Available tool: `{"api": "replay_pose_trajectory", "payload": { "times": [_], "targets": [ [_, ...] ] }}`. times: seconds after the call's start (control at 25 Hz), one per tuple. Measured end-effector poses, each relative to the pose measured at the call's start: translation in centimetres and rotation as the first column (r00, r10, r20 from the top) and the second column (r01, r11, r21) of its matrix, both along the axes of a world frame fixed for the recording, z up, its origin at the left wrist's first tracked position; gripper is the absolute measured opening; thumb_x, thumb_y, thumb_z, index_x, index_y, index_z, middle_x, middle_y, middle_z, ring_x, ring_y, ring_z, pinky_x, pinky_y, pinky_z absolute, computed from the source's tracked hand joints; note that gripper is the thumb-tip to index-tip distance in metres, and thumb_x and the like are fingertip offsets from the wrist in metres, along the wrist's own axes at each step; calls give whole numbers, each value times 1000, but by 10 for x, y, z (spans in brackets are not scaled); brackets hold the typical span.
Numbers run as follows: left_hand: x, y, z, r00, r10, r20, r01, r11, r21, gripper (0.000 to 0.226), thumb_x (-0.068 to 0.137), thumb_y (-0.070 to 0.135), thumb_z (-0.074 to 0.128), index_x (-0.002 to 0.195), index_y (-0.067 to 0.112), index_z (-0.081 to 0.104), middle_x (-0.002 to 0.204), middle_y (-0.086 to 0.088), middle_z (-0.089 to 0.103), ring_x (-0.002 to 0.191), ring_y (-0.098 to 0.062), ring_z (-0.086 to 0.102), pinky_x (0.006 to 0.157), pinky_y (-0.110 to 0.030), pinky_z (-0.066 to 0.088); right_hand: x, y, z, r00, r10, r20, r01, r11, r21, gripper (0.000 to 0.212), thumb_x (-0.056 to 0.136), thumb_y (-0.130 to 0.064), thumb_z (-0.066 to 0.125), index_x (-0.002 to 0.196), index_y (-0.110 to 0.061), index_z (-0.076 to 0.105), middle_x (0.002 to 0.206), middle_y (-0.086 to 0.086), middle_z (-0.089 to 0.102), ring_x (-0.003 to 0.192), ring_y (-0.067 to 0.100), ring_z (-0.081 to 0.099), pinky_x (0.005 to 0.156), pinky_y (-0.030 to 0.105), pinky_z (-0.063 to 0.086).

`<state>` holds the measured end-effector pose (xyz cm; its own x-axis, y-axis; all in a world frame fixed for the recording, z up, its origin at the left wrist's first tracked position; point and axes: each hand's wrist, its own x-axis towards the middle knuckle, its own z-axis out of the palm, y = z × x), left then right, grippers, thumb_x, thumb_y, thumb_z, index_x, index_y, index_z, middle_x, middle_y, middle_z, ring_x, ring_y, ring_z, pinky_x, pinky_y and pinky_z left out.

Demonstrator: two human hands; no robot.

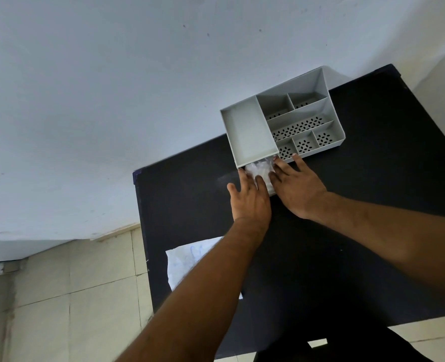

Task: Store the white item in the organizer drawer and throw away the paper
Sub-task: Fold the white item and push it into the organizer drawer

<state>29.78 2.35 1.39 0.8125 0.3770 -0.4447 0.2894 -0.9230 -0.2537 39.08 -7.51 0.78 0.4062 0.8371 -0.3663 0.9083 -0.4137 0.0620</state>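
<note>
Grey organizer (281, 121) at 1 o'clock on the black table (360, 244). Its drawer (270, 189) is part open at its 7 o'clock corner, white item (258, 169) inside. Left hand (250, 198) and right hand (298, 190) have flat, spread fingers pressing the item and drawer front, gripping nothing. Paper (185, 265) at 8 o'clock on the table edge, partly under the left forearm.

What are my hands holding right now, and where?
Nothing gripped: left hand and right hand press fairly straight fingers against the front of the half-open drawer.
</note>
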Motion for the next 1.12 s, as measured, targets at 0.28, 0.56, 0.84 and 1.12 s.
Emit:
{"api": "replay_pose_trajectory", "payload": {
  "times": [0.28, 0.56, 0.84, 1.12],
  "targets": [
    [4, -5, 3, 996, 86, -14, -87, 994, -66, 67, 101, 29, 45, 157, 7, 16, 166, -17, 17, 154, -35, -9, 112, -59, 23, 1, -1, -2, 1000, 1, -16, 0, 999, 42, 66, 100, -38, 42, 155, -8, 20, 165, 13, 21, 155, 27, 0, 122, 56, 2],
    [-14, 18, 6, 996, -52, 76, 56, 997, -47, 59, 100, 24, 46, 155, 10, 27, 161, -11, 31, 146, -34, 28, 107, -54, 34, 1, -1, -9, 997, -43, -60, 53, 981, 187, 66, 100, -30, 44, 157, -18, 13, 161, 14, 33, 154, 26, 9, 122, 53, 2],
    [5, 27, 5, 998, 50, -29, -54, 989, -138, 73, 95, 20, 57, 157, 14, 20, 166, -8, 19, 122, -35, 56, 91, -48, 49, -2, 3, -3, 995, -54, -80, 73, 965, 252, 58, 95, -27, 51, 149, -15, 34, 156, 13, 41, 150, 28, 25, 123, 53, 9],
    [1, 33, 1, 983, 28, 184, 1, 988, -154, 50, 98, 23, 53, 146, 14, 42, 152, -8, 42, 106, -32, 66, 75, -44, 54, -12, 2, -4, 999, 2, -52, 10, 974, 225, 61, 97, -31, 49, 152, -11, 31, 155, 10, 43, 147, 25, 32, 123, 52, 11]
  ]
}}
